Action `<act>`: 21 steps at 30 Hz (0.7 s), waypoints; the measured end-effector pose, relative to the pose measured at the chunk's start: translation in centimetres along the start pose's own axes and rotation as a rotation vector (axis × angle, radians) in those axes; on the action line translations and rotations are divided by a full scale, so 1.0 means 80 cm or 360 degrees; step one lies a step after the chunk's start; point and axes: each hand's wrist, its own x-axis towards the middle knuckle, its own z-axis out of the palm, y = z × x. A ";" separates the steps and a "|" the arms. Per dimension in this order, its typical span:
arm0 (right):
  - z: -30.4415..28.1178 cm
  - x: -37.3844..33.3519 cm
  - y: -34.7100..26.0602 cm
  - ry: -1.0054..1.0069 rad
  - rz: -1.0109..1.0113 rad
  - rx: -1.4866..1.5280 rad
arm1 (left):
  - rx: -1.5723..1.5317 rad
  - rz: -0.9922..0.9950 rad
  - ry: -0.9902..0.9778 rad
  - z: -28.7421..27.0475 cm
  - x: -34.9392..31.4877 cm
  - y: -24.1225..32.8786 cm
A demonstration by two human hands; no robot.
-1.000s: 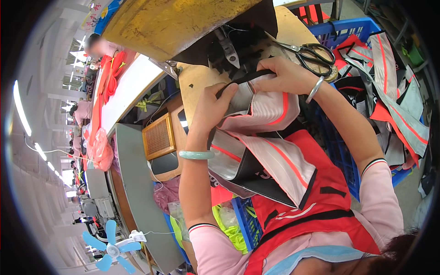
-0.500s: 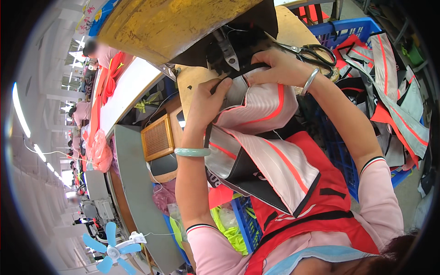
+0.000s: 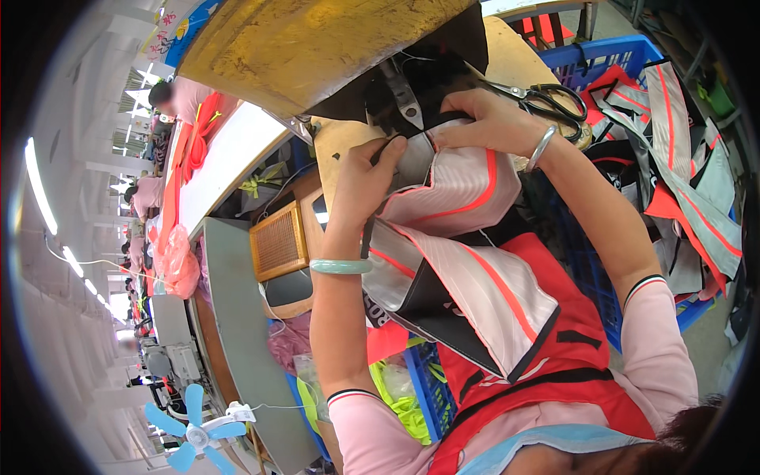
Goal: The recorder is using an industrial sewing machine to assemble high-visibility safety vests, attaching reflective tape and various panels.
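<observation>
My left hand [image 3: 366, 176] pinches the dark edge of a folded grey-white fabric piece [image 3: 467, 190] with orange stripes and black backing, thumb on top. On the other side of the same edge, my right hand [image 3: 495, 123] grips the cloth with thumb and bent fingers. Between the two hands, the edge lies just in front of the metal foot [image 3: 408, 109] of a sewing machine with a worn yellow body [image 3: 309, 47]. Whether the edge sits under the foot is hidden. The rest of the piece hangs down over my red apron [image 3: 546, 317].
Black-handled scissors [image 3: 554, 103] lie right of my right hand on the worn tabletop [image 3: 511, 47]. A blue crate [image 3: 602, 51] at the right overflows with similar striped pieces. Lower down, another blue crate [image 3: 431, 388] stands by yellow-green cloth [image 3: 400, 404]. A blue fan [image 3: 196, 434] is at lower left.
The whole view has shifted slightly, so everything appears a little further right and lower. Both hands keep their hold on the fabric edge, with hardly any movement against the machine.
</observation>
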 end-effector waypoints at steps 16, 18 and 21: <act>0.022 -0.186 0.024 -0.0430 -0.0621 -0.0558 | 0.0070 -0.0052 -0.0020 0.015 -0.114 -0.027; 0.044 -0.247 0.036 -0.0544 -0.0603 -0.0858 | -0.0098 -0.0039 -0.0011 0.027 -0.122 -0.034; 0.071 -0.303 0.064 -0.0608 -0.0413 -0.1138 | -0.0243 -0.0022 -0.0097 0.049 -0.140 -0.009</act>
